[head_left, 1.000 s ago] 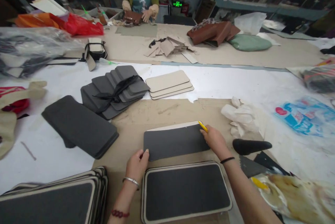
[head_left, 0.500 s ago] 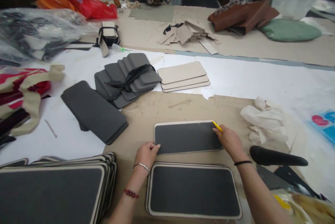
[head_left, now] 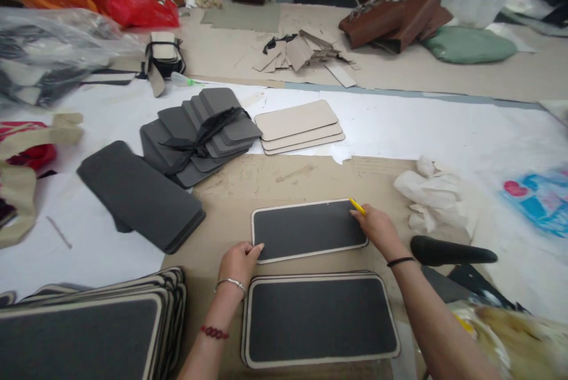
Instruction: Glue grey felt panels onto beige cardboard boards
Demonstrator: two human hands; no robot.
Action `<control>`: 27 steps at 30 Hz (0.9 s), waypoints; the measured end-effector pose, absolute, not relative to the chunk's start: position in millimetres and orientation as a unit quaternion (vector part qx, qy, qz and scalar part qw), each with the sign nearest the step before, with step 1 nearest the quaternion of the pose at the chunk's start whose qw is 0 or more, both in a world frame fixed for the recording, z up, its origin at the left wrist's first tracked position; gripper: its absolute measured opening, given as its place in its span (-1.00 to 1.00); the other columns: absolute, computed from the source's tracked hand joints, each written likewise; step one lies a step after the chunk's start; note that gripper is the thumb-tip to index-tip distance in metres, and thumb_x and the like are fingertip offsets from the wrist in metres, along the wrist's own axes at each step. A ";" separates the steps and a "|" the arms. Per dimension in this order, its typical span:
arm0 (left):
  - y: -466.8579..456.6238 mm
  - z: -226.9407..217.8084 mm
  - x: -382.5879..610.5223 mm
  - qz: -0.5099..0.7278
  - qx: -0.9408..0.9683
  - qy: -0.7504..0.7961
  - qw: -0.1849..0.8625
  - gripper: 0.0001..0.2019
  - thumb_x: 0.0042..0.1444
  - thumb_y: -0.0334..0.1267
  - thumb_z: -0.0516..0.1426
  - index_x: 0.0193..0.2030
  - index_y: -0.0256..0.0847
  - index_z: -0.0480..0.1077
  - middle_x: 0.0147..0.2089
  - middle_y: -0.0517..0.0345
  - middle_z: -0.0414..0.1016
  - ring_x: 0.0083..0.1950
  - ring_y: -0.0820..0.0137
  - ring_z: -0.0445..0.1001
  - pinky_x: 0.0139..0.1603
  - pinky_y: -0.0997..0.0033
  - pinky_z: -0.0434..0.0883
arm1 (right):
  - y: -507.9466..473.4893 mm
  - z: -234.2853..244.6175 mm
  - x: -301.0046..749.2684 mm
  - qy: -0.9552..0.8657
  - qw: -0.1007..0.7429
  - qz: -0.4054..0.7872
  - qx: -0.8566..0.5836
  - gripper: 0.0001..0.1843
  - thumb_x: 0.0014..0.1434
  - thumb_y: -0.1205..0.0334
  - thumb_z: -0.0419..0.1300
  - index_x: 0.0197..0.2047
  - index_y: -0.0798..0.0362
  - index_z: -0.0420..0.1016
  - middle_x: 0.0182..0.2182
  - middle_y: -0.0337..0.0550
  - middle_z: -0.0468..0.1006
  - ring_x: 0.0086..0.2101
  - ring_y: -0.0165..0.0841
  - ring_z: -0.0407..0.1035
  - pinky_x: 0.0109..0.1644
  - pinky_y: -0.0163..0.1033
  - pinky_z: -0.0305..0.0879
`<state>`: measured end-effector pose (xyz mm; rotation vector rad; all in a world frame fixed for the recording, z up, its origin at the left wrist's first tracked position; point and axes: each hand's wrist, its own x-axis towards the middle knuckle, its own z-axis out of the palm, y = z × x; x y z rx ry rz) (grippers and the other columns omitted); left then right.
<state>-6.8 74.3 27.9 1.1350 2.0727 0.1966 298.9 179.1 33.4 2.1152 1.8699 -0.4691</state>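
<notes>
A wide work surface [head_left: 284, 182], covered in brown cardboard and white paper, carries everything. At its near left corner lies a fanned stack of dark grey rectangular panels with cream borders [head_left: 80, 332]. A smaller stack of the same bordered panels [head_left: 319, 321] sits squarely at the near edge, between the person's forearms. Further left rests a stack of plain dark grey foam pads [head_left: 139, 193], and behind it a spread bundle of grey pads tied with black ribbon [head_left: 199, 131]. Three beige rounded boards [head_left: 297, 122] lie just beside that bundle.

A single dark grey panel with a cream edge [head_left: 308, 229] lies flat on the cardboard, just beyond the smaller stack and between the two hands. Crumpled white gloves [head_left: 432, 193] lie to its right.

The left hand [head_left: 237, 261] rests at the panel's near left corner, fingers bent and a fingertip touching the edge; I cannot tell whether it pinches the panel. The right hand [head_left: 379, 229] rests at the far right corner, fingers closed around a thin yellow tool [head_left: 357, 207] whose tip lies on the panel's corner.
</notes>
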 end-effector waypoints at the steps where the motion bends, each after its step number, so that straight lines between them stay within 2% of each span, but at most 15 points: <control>1: 74.4 28.3 -7.2 0.072 0.446 0.810 0.375 -0.63 -0.02 -0.01 0.03 -0.71 -0.17 0.25 -0.70 0.20 0.31 -0.58 0.42 0.26 -0.49 0.45 0.08 | 179.6 33.6 298.9 0.649 0.136 -0.164 0.731 -0.67 0.26 0.06 -0.07 -0.17 0.12 0.37 -0.33 0.03 0.53 -0.28 -0.25 0.41 -0.34 -0.29 0.11; 14: 74.9 19.3 -14.7 0.044 0.456 0.807 0.373 -0.61 -0.07 0.10 0.02 -0.68 -0.13 0.32 -0.65 0.17 0.38 -0.52 0.33 0.33 -0.47 0.41 0.16 | 182.3 36.6 301.3 0.648 0.105 -0.202 0.727 -0.69 0.23 0.09 0.01 -0.14 0.15 0.38 -0.26 0.05 0.53 -0.20 -0.28 0.40 -0.23 -0.32 0.15; 20: 76.7 20.8 -14.2 0.039 0.459 0.805 0.373 -0.62 -0.07 0.08 0.03 -0.69 -0.13 0.32 -0.65 0.16 0.39 -0.51 0.31 0.34 -0.45 0.39 0.16 | 183.4 36.9 300.0 0.646 0.100 -0.200 0.730 -0.69 0.22 0.09 0.02 -0.12 0.16 0.38 -0.26 0.06 0.52 -0.20 -0.27 0.40 -0.22 -0.32 0.16; 27: 77.4 31.2 -4.3 0.039 0.464 0.816 0.344 -0.65 -0.01 -0.02 0.05 -0.70 -0.14 0.21 -0.67 0.19 0.32 -0.52 0.34 0.33 -0.45 0.41 0.15 | 178.9 41.6 298.6 0.641 0.123 -0.164 0.740 -0.63 0.21 0.01 0.01 -0.15 0.17 0.37 -0.28 0.10 0.52 -0.20 -0.24 0.40 -0.26 -0.30 0.16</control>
